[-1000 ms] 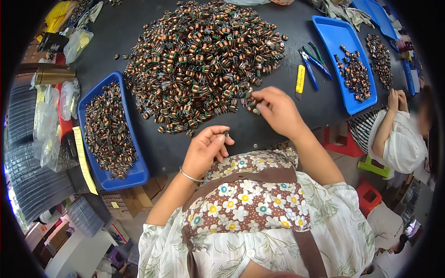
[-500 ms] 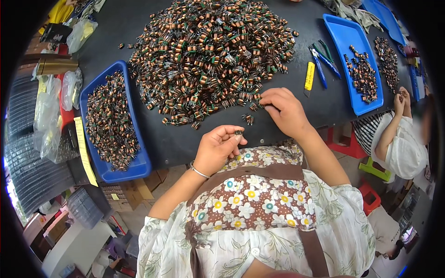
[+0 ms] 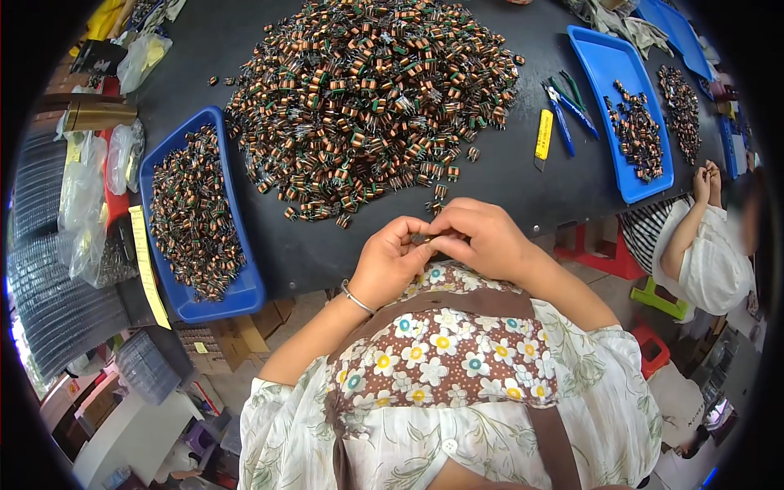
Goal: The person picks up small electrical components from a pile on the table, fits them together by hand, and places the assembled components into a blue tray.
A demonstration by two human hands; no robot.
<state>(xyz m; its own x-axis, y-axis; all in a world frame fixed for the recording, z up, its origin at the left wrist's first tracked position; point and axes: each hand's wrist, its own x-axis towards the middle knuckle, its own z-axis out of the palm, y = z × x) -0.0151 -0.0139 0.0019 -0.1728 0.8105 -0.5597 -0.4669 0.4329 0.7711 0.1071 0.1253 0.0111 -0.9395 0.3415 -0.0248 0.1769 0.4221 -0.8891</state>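
Observation:
At the near table edge both my hands meet over one small copper-wound coil (image 3: 420,239), mostly hidden by the fingers. My left hand (image 3: 390,260), with a bangle at its wrist, pinches it between thumb and fingers. The thumb and forefinger of my right hand (image 3: 482,238) close on the same coil from the other side. Just beyond them, a few loose coils (image 3: 439,194) lie apart from a huge heap of coils (image 3: 367,98) with dark cores, copper windings and metal pins.
A deep blue tray (image 3: 255,294) of coils stands at left. On the right lie a yellow cutter (image 3: 543,135), blue-handled pliers (image 3: 561,122) and green-handled pliers (image 3: 572,88). Beyond is another blue tray (image 3: 633,192) with coils. A co-worker's hands (image 3: 707,181) are at far right.
My right hand has left the heap's near edge and come in to my left hand, joining it on the coil. Some loose coils near the heap have shifted.

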